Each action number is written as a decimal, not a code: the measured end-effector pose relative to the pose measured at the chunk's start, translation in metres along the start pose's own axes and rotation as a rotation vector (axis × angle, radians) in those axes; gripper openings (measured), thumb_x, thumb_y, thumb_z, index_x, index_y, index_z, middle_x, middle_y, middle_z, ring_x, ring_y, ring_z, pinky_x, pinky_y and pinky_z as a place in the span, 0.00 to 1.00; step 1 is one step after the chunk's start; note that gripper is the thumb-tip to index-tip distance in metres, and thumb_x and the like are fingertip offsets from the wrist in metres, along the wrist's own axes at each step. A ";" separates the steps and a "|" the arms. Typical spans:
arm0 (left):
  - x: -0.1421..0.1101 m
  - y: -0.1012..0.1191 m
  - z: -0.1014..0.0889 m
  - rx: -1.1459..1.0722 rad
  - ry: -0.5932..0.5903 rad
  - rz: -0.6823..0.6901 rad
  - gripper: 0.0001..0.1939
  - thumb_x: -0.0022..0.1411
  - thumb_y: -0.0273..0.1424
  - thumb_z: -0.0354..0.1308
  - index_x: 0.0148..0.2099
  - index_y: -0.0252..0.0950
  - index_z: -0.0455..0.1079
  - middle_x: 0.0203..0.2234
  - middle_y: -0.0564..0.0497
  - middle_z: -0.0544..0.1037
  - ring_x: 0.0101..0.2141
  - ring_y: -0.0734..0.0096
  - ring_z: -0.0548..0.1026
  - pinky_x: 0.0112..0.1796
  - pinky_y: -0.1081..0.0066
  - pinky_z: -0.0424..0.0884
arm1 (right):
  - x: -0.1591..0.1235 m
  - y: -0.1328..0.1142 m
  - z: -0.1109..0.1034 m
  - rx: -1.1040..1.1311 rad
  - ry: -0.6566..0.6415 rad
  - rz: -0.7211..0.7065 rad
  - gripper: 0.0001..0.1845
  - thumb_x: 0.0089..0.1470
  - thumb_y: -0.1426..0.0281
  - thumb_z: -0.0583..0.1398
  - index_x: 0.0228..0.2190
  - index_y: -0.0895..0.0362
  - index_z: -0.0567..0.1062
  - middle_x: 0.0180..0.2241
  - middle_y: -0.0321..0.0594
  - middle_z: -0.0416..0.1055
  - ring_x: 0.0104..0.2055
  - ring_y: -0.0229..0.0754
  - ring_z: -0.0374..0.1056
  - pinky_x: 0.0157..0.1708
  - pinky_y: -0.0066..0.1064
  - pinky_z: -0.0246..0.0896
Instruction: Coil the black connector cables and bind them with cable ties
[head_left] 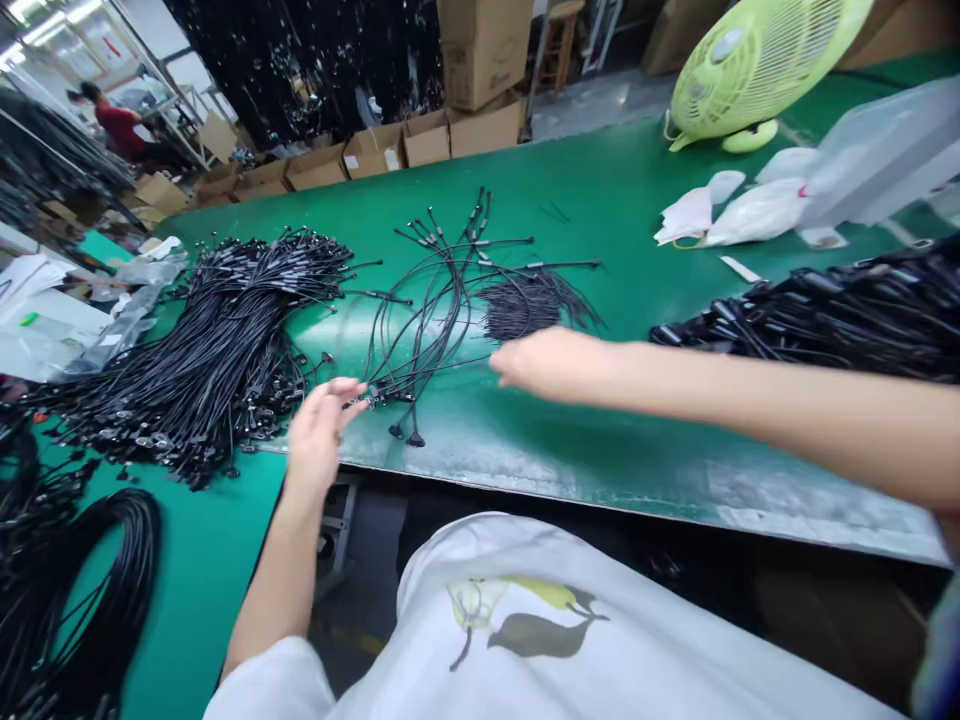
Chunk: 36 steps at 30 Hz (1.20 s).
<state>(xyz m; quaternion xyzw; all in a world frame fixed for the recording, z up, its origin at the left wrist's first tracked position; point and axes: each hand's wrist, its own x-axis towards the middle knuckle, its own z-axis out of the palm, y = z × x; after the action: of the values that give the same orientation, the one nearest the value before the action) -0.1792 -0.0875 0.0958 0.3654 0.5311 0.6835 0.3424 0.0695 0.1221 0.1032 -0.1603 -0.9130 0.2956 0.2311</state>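
My left hand [319, 428] is closed, thumb and fingers pinching the connector end of a thin black cable [454, 363] near the front of the green table. That cable runs right to my right hand [547, 362], which is closed around its other part; its fingertips are blurred and partly turned away. Between my hands lies a loose, crossing group of black cables [442, 310] with small plugs at both ends. Just behind my right hand sits a pile of short, thin black strips [517, 305], probably ties.
A large heap of black cables [232, 340] lies to the left, with coiled cables [135, 560] nearer me. More black cables [825, 320] lie at right. A green fan [765, 70] and plastic bags [772, 210] stand behind them. Open cardboard boxes [375, 150] line the far edge.
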 end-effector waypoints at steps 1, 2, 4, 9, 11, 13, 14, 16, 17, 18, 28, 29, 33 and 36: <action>-0.001 -0.013 0.022 0.097 -0.069 0.018 0.13 0.63 0.39 0.59 0.43 0.36 0.75 0.42 0.46 0.77 0.46 0.67 0.75 0.46 0.70 0.73 | -0.014 -0.012 0.011 -0.019 -0.064 -0.063 0.18 0.52 0.62 0.63 0.16 0.52 0.66 0.15 0.29 0.57 0.17 0.31 0.44 0.20 0.30 0.47; -0.003 -0.024 0.043 0.155 -0.180 -0.009 0.13 0.62 0.39 0.60 0.43 0.36 0.76 0.43 0.45 0.77 0.47 0.66 0.74 0.48 0.69 0.72 | -0.023 -0.022 0.016 -0.060 -0.081 -0.099 0.15 0.55 0.63 0.61 0.20 0.52 0.69 0.18 0.31 0.61 0.18 0.33 0.48 0.20 0.31 0.46; -0.010 -0.037 0.076 0.083 -0.428 -0.190 0.14 0.63 0.40 0.58 0.42 0.35 0.75 0.31 0.48 0.76 0.35 0.71 0.75 0.40 0.70 0.73 | -0.033 -0.029 0.007 -0.187 -0.026 -0.107 0.11 0.58 0.62 0.59 0.25 0.52 0.71 0.23 0.35 0.67 0.21 0.36 0.56 0.20 0.32 0.47; -0.007 -0.034 0.093 -0.406 -0.466 -0.544 0.13 0.63 0.36 0.59 0.39 0.29 0.73 0.15 0.62 0.53 0.15 0.85 0.50 0.17 0.83 0.56 | -0.058 0.030 -0.053 -0.402 0.095 0.102 0.16 0.56 0.53 0.60 0.29 0.52 0.74 0.29 0.38 0.74 0.30 0.41 0.67 0.25 0.31 0.54; 0.004 -0.029 0.084 -0.529 -0.349 -0.579 0.10 0.65 0.31 0.57 0.38 0.27 0.73 0.16 0.62 0.51 0.15 0.86 0.50 0.16 0.85 0.53 | -0.082 0.054 -0.064 -0.409 0.117 0.153 0.19 0.58 0.51 0.57 0.30 0.53 0.75 0.31 0.39 0.76 0.31 0.42 0.69 0.27 0.32 0.57; 0.015 -0.025 0.075 -0.647 -0.225 -0.582 0.11 0.68 0.29 0.52 0.40 0.26 0.72 0.16 0.61 0.51 0.15 0.85 0.52 0.16 0.86 0.54 | -0.105 0.063 -0.062 -0.389 0.140 0.143 0.20 0.61 0.52 0.53 0.34 0.54 0.76 0.34 0.41 0.77 0.34 0.43 0.71 0.31 0.33 0.61; 0.020 -0.024 0.073 -0.686 -0.176 -0.568 0.12 0.69 0.29 0.50 0.42 0.27 0.72 0.16 0.61 0.53 0.15 0.85 0.54 0.16 0.86 0.55 | -0.114 0.060 -0.057 -0.393 0.156 0.128 0.20 0.63 0.54 0.52 0.37 0.54 0.75 0.35 0.42 0.77 0.35 0.43 0.72 0.32 0.33 0.62; 0.025 -0.024 0.074 -0.686 -0.130 -0.508 0.12 0.69 0.27 0.49 0.46 0.28 0.72 0.18 0.59 0.58 0.17 0.86 0.59 0.20 0.87 0.60 | -0.127 0.044 -0.044 -0.457 0.156 0.081 0.17 0.65 0.60 0.50 0.41 0.55 0.75 0.35 0.43 0.76 0.35 0.44 0.72 0.31 0.33 0.61; 0.026 -0.026 0.078 -0.640 -0.135 -0.477 0.11 0.68 0.26 0.51 0.48 0.28 0.71 0.19 0.58 0.62 0.19 0.86 0.62 0.22 0.86 0.63 | -0.129 0.030 -0.036 -0.496 0.127 0.048 0.16 0.65 0.62 0.50 0.41 0.55 0.75 0.33 0.43 0.75 0.33 0.43 0.71 0.29 0.33 0.59; 0.026 -0.029 0.083 -0.563 -0.155 -0.447 0.11 0.66 0.25 0.53 0.49 0.29 0.71 0.22 0.57 0.66 0.21 0.85 0.65 0.25 0.85 0.66 | -0.130 0.015 -0.028 -0.521 0.074 0.005 0.15 0.65 0.65 0.50 0.40 0.55 0.75 0.31 0.41 0.74 0.30 0.42 0.70 0.27 0.32 0.57; -0.019 -0.060 0.140 -0.086 -0.568 -0.265 0.18 0.62 0.46 0.57 0.38 0.34 0.72 0.17 0.57 0.65 0.20 0.77 0.63 0.28 0.72 0.66 | -0.071 -0.029 -0.004 0.010 0.094 0.049 0.12 0.61 0.65 0.55 0.31 0.57 0.75 0.30 0.38 0.73 0.31 0.37 0.68 0.32 0.28 0.58; -0.018 -0.060 0.140 -0.188 -0.521 -0.291 0.19 0.62 0.46 0.57 0.37 0.33 0.71 0.15 0.60 0.59 0.17 0.80 0.57 0.24 0.74 0.62 | -0.069 -0.023 0.003 0.083 0.212 0.106 0.10 0.59 0.63 0.58 0.34 0.56 0.74 0.32 0.39 0.73 0.33 0.38 0.68 0.34 0.29 0.59; -0.011 -0.057 0.144 -0.365 -0.359 -0.371 0.17 0.60 0.45 0.61 0.34 0.34 0.70 0.16 0.60 0.57 0.17 0.82 0.54 0.21 0.77 0.56 | -0.068 -0.010 0.046 0.587 0.466 0.363 0.19 0.53 0.52 0.61 0.34 0.56 0.71 0.28 0.36 0.68 0.28 0.37 0.64 0.30 0.30 0.60; -0.016 -0.065 0.150 -0.320 -0.413 -0.496 0.23 0.60 0.51 0.56 0.29 0.33 0.68 0.22 0.53 0.66 0.25 0.74 0.67 0.32 0.71 0.67 | -0.070 -0.010 0.069 0.973 0.548 0.533 0.24 0.56 0.49 0.57 0.24 0.56 0.65 0.16 0.27 0.51 0.17 0.30 0.47 0.18 0.25 0.44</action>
<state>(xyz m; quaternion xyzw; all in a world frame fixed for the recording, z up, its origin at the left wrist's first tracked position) -0.0366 -0.0165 0.0551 0.2978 0.4094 0.5657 0.6509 0.0909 0.0525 0.0369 -0.3294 -0.5095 0.6736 0.4221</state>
